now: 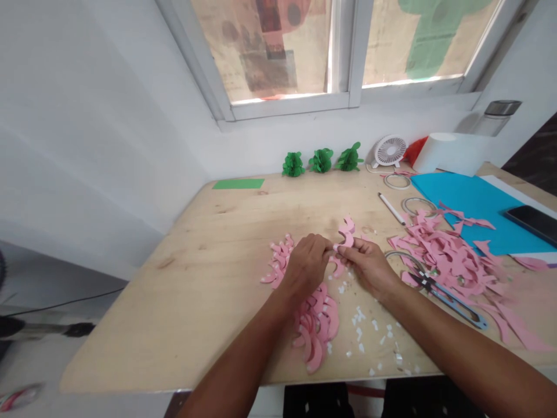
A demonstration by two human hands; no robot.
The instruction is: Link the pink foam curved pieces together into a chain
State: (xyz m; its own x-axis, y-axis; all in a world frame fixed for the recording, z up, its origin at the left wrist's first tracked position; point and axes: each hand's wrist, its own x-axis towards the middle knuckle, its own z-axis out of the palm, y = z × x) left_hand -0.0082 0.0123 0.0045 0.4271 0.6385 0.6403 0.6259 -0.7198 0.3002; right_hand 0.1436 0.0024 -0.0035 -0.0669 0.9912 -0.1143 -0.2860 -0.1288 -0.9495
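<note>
My right hand (369,266) pinches a pink curved paper piece (347,238) between thumb and fingers. My left hand (306,261) is closed, its fingertips meeting the end of that piece; what they grip is too small to make out. Behind and left of my left hand lie several pink crescent paper pieces (278,264) with whitish ends. A heap of similar pink crescents (319,325) lies below my left wrist, partly covered by the forearm. Small white scraps (359,325) are scattered on the wooden table (183,273) between my forearms.
Right of my right hand are pink paper offcuts (452,249), scissors (456,302), tape rolls (418,206) and a pen (391,209). Blue sheets (470,203) carry a phone (533,222). Along the wall stand green paper ornaments (321,161) and a small fan (390,151). A green strip (238,184) lies back left.
</note>
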